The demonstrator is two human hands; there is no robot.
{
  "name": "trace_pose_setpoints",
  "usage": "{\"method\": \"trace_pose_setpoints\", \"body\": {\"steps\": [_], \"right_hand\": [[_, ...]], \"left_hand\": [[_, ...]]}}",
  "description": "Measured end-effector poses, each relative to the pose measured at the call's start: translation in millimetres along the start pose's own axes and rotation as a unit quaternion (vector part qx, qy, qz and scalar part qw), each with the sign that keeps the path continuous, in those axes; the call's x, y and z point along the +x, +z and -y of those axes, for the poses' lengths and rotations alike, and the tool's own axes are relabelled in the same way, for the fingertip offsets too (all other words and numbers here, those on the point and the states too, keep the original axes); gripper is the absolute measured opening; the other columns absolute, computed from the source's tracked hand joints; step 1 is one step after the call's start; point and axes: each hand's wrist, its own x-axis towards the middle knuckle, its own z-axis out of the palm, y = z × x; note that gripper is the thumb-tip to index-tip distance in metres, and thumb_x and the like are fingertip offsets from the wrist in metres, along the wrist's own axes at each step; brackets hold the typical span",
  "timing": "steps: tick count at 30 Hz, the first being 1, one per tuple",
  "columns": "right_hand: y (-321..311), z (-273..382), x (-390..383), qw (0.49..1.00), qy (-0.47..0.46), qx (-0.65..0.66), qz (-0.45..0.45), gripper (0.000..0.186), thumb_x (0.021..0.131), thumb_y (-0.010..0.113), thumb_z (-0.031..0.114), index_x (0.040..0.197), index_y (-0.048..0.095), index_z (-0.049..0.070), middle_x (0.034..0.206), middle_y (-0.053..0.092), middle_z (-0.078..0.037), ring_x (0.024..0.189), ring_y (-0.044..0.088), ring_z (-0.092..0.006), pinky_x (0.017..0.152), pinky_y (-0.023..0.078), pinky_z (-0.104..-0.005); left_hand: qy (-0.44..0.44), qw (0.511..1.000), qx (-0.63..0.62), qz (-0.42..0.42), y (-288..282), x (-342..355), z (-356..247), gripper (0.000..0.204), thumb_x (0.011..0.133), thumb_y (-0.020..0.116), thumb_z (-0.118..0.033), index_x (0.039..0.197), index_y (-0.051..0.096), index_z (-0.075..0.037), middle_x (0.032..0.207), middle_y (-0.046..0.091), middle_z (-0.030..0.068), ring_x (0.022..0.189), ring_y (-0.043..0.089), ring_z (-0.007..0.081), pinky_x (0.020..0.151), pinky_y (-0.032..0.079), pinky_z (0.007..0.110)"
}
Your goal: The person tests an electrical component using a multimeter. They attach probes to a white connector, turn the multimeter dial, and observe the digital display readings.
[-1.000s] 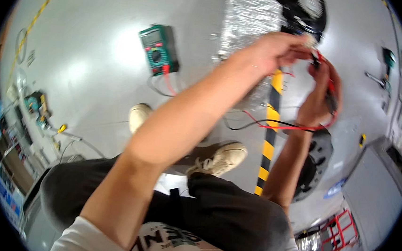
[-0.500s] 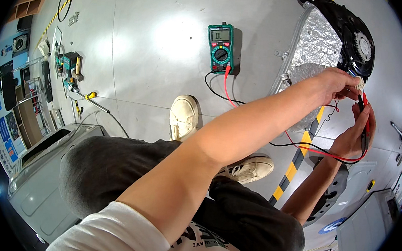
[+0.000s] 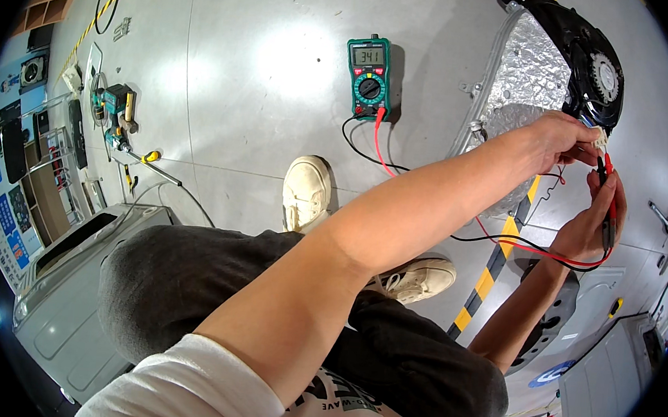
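At the far right, my left hand (image 3: 565, 140) pinches a small white connector (image 3: 601, 139). Just below it, my right hand (image 3: 582, 226) is closed around two multimeter probes, a black probe (image 3: 601, 170) and a red probe (image 3: 609, 163). Their tips point up at the connector; whether both touch metal inside is too small to see. A red lead (image 3: 380, 151) and a black lead (image 3: 353, 141) run under my left forearm to a green multimeter (image 3: 370, 87) lying on the floor, its screen showing a reading.
A black motor-like assembly (image 3: 600, 61) and a foil-covered panel (image 3: 527, 63) lie beyond my hands. Yellow-black tape (image 3: 483, 281) crosses the floor near my shoe (image 3: 421, 281). Tools, including a cordless drill (image 3: 115, 99), lie left. A grey vehicle door (image 3: 80, 298) sits at lower left.
The multimeter's screen has switched from an over-range sign to a numeric reading. Both hands keep nearly the same position and grip.
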Motion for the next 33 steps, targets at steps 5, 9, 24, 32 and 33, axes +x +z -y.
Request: {"method": "trace_pose_setpoints", "body": {"steps": [5,9,24,32,33], "right_hand": [[-0.9,-1.9,1.2,1.000,-0.005,0.003,0.003,0.031,0.089,0.056,0.021,0.102,0.058,-0.007,0.091,0.065,-0.015,0.081,0.064,-0.0199,0.075,0.049,-0.0274],[0.9,0.3,-1.0,1.000,-0.005,0.004,0.001,0.031,0.090,0.056,0.021,0.102,0.058,-0.007,0.092,0.065,-0.015,0.081,0.064,-0.0199,0.075,0.049,-0.0272],[-0.1,-4.0,1.0,1.000,-0.002,0.008,0.002,0.030,0.090,0.056,0.019,0.103,0.057,-0.008,0.091,0.065,-0.015,0.081,0.064,-0.0185,0.076,0.049,-0.0265],[1.3,-1.5,0.6,1.000,-0.005,0.002,0.000,0.030,0.090,0.056,0.019,0.101,0.057,-0.008,0.091,0.064,-0.016,0.081,0.064,-0.0189,0.075,0.050,-0.0268],[1.7,-1.3,0.6,1.000,-0.007,0.003,0.001,0.030,0.090,0.056,0.019,0.101,0.057,-0.008,0.091,0.064,-0.016,0.081,0.064,-0.0190,0.075,0.050,-0.0268]], "left_hand": [[-0.001,1.000,-0.003,0.002,0.4,1.8,0.9,0.012,0.086,0.062,-0.019,0.084,0.061,-0.007,0.075,0.067,0.0087,0.059,0.065,0.0166,0.063,0.037,0.030],[0.000,1.000,0.000,-0.005,0.2,0.1,-0.2,0.012,0.086,0.062,-0.018,0.083,0.061,-0.007,0.074,0.067,0.0085,0.059,0.065,0.0164,0.063,0.037,0.030],[0.006,1.000,-0.001,-0.001,-1.9,4.8,2.8,0.011,0.086,0.061,-0.017,0.082,0.061,-0.007,0.075,0.068,0.0090,0.059,0.065,0.0178,0.062,0.038,0.031],[0.012,1.000,0.002,0.003,-2.2,5.1,3.3,0.010,0.086,0.061,-0.017,0.084,0.060,-0.007,0.076,0.068,0.0095,0.061,0.065,0.0176,0.062,0.038,0.032],[0.012,1.000,0.001,0.003,-2.5,5.4,3.4,0.010,0.086,0.061,-0.017,0.084,0.060,-0.007,0.076,0.068,0.0096,0.060,0.065,0.0175,0.062,0.037,0.032]]}}
